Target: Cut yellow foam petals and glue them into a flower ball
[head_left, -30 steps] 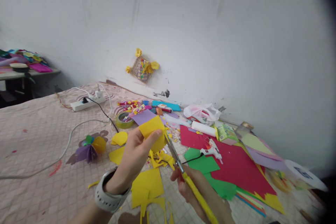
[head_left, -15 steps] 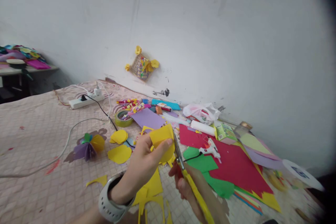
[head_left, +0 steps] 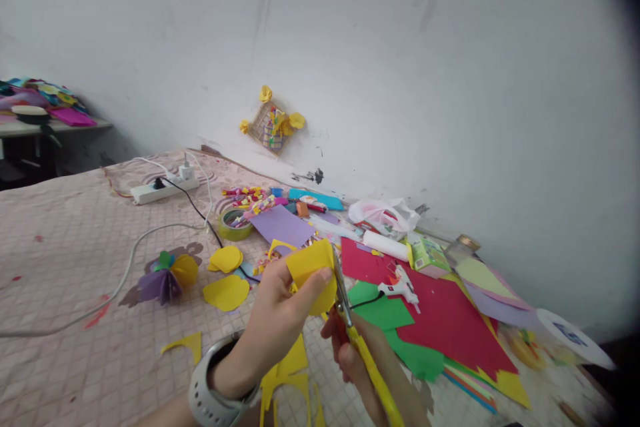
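Note:
My left hand (head_left: 285, 303) pinches a piece of yellow paper (head_left: 313, 263) between thumb and fingers, holding it up above the table. My right hand (head_left: 357, 360) is closed round the yellow handles of a pair of scissors (head_left: 369, 363). The blades point upward along the paper's right edge; I cannot tell how far they are parted. Below and left of my hands lie rounded yellow paper petals (head_left: 226, 292) and yellow offcuts (head_left: 187, 347). A purple, yellow and green paper flower (head_left: 167, 278) rests farther left.
A white glue gun (head_left: 400, 287) lies on red paper (head_left: 440, 320), beside green sheets (head_left: 377, 310). Behind are a tape roll (head_left: 235, 230), purple paper (head_left: 283, 223) and a plastic bag (head_left: 385, 213). A power strip (head_left: 163, 192) with cords sits at back left; a jar (head_left: 463, 248) stands right.
The yellow paper and the scissors have shifted slightly to the right, with the paper still against the blades. Both hands keep their hold.

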Demonstrator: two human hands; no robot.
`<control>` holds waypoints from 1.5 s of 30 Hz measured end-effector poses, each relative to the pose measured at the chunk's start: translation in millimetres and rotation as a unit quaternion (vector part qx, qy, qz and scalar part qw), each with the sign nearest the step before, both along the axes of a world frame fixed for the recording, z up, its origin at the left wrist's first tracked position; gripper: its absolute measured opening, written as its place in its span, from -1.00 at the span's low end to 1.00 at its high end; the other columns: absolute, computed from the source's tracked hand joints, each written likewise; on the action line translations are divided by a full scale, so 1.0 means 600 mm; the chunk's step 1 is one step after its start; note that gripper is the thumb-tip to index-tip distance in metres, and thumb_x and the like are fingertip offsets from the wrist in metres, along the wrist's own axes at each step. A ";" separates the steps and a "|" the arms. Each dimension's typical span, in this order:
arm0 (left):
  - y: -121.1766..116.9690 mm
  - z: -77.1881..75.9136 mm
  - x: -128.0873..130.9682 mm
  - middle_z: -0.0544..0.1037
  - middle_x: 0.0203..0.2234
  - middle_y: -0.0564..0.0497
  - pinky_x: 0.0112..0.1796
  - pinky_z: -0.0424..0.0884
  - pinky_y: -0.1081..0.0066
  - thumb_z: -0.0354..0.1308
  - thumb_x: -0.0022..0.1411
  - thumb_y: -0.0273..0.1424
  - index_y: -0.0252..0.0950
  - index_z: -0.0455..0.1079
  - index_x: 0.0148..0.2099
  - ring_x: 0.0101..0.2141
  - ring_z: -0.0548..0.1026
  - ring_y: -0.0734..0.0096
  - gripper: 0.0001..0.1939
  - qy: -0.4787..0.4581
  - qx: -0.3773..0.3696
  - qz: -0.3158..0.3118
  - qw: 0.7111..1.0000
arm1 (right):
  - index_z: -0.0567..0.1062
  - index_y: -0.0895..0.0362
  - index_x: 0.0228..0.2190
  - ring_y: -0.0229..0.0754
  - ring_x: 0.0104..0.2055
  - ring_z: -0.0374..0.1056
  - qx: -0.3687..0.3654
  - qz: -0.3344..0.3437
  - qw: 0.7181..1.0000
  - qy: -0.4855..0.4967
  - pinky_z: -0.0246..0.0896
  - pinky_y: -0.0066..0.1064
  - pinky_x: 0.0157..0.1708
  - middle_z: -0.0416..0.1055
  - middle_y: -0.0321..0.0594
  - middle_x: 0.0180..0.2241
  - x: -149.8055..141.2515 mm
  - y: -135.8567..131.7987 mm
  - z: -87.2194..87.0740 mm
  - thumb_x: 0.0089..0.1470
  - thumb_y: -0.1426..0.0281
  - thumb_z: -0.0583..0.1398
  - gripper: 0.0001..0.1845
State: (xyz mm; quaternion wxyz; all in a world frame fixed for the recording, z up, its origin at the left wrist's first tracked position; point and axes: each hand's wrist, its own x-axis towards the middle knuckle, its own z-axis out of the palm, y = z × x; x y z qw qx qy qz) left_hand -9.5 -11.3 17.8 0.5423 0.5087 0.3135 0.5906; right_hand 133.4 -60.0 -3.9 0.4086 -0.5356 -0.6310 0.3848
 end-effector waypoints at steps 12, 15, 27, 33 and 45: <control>0.000 0.000 -0.001 0.28 -0.62 0.14 -0.57 0.17 0.60 0.17 0.17 -0.31 -0.32 0.28 -0.48 -0.59 0.22 0.60 -0.75 -0.021 0.009 -0.020 1.000 | 0.37 0.10 -0.45 -0.32 -0.62 0.01 0.012 0.020 1.000 -0.006 -0.05 -0.47 -0.62 0.10 -0.40 -0.63 0.007 0.003 0.003 -0.05 -0.19 0.07 -0.42; 0.000 0.000 -0.002 0.29 -0.62 0.13 -0.57 0.17 0.59 0.17 0.16 -0.31 -0.33 0.29 -0.47 -0.59 0.22 0.60 -0.76 -0.025 0.001 -0.027 0.999 | 0.38 0.08 -0.48 -0.29 -0.61 0.08 0.027 -0.008 0.999 -0.019 0.01 -0.46 -0.61 0.15 -0.37 -0.62 0.003 0.000 0.008 -0.05 -0.21 0.05 -0.41; 0.001 0.000 -0.004 0.32 -0.61 0.12 -0.56 0.18 0.59 0.18 0.16 -0.30 -0.33 0.31 -0.46 -0.58 0.23 0.60 -0.76 -0.012 0.002 -0.025 1.000 | 0.40 0.10 -0.52 -0.34 -0.64 0.07 -0.020 0.000 1.000 -0.017 -0.02 -0.50 -0.67 0.26 -0.33 -0.60 0.007 0.006 0.017 -0.17 -0.27 0.09 -0.34; 0.001 -0.001 -0.005 0.33 -0.60 0.11 -0.57 0.18 0.58 0.18 0.16 -0.30 -0.34 0.32 -0.45 -0.58 0.24 0.59 -0.77 -0.017 -0.002 -0.030 0.999 | 0.40 0.12 -0.49 -0.34 -0.61 0.11 -0.019 0.008 0.999 -0.049 0.04 -0.53 -0.66 0.31 -0.29 -0.54 0.012 0.005 0.020 -0.13 -0.27 0.04 -0.32; 0.001 0.003 -0.005 0.34 -0.61 0.12 -0.58 0.17 0.59 0.18 0.14 -0.32 -0.33 0.32 -0.45 -0.59 0.24 0.59 -0.79 -0.027 -0.007 -0.030 0.999 | 0.32 0.11 -0.50 -0.36 -0.64 0.02 -0.025 0.036 0.996 -0.071 -0.04 -0.51 -0.68 0.16 -0.36 -0.59 0.014 0.006 0.023 -0.08 -0.26 -0.01 -0.34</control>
